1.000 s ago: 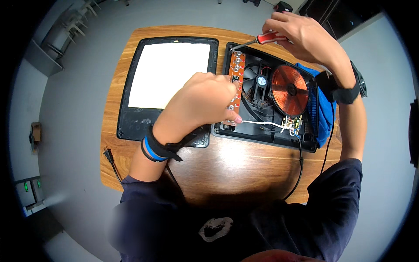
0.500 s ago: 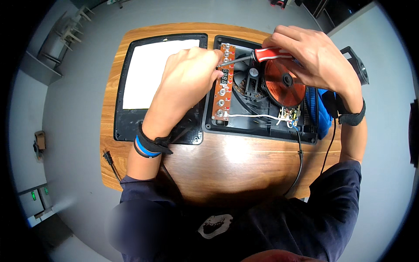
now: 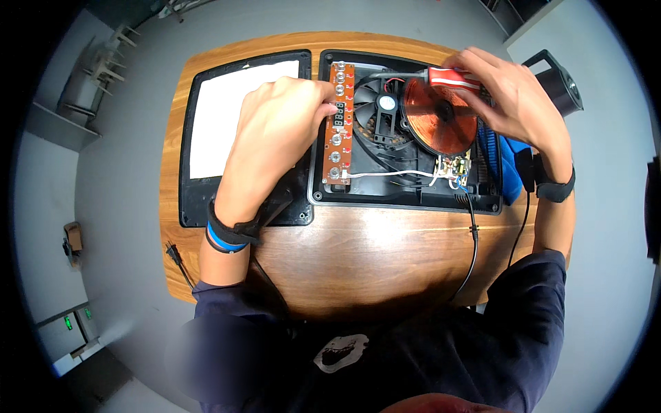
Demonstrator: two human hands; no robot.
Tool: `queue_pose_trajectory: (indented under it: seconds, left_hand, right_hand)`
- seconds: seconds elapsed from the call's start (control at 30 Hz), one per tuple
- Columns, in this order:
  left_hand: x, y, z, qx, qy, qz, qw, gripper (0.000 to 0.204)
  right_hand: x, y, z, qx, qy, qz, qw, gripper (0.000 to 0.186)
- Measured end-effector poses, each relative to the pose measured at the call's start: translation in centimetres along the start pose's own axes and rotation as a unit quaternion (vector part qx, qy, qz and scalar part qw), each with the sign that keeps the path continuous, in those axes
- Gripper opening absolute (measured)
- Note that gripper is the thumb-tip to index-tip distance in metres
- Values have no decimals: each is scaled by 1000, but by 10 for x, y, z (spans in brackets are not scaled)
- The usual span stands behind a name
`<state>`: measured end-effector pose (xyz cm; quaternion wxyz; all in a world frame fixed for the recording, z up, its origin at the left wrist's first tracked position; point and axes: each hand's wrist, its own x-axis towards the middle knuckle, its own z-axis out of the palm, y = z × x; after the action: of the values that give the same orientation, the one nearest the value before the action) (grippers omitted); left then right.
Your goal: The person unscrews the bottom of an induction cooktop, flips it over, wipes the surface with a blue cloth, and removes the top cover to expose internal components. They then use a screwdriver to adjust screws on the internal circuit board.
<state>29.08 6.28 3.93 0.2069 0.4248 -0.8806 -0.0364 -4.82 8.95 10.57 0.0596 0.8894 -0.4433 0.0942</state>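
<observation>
My right hand (image 3: 513, 103) grips a screwdriver (image 3: 452, 78) by its red, white-striped handle. The metal shaft points left over the fan (image 3: 380, 103), its tip short of the long orange circuit board (image 3: 337, 148). My left hand (image 3: 284, 113) is closed in a pinch at the board's left edge, beside its small digit display; what the fingertips hold is hidden. The board lies along the left side of an opened black induction cooker housing (image 3: 410, 199). Inside sits a round copper coil (image 3: 430, 124), and below it a small wired circuit board (image 3: 452, 167).
A black-framed cover panel (image 3: 244, 206) with a white sheet (image 3: 213, 124) lies left of the housing. A plug (image 3: 173, 253) rests at the table's left edge. A power cord (image 3: 474, 237) runs off the front. Blue cloth (image 3: 511, 172) and a black device (image 3: 559, 89) sit at right.
The screwdriver's tip has drawn back to the right, away from the circuit board and my left fingers. My left hand stays pinched at the board. The whole view has shifted slightly.
</observation>
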Motion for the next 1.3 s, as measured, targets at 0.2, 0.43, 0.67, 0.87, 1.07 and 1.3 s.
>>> queue_pose_trajectory:
  seconds: [0.2, 0.43, 0.67, 0.87, 1.07, 1.3]
  left_hand:
    - [-3, 10, 2, -6, 8, 19, 1000, 19]
    - [-1, 38, 3, -30, -58, 22, 998, 25]
    - [-3, 69, -3, -44, -88, 36, 995, 22]
    - [8, 99, 7, -65, -113, 46, 990, 13]
    - [22, 135, 35, -147, -61, 183, 970, 20]
    - [39, 166, 48, -151, -30, 205, 967, 28]
  right_hand:
    - [-74, 27, 7, 0, -31, 219, 975, 36]
    - [-142, 45, 33, 60, -18, 356, 933, 39]
    - [-167, 52, 60, 94, -18, 365, 926, 39]
    - [-167, 41, 55, 29, 36, 233, 971, 21]
    - [-125, -5, 38, 306, 90, 25, 947, 24]
    - [-125, -10, 43, 390, 119, 20, 913, 15]
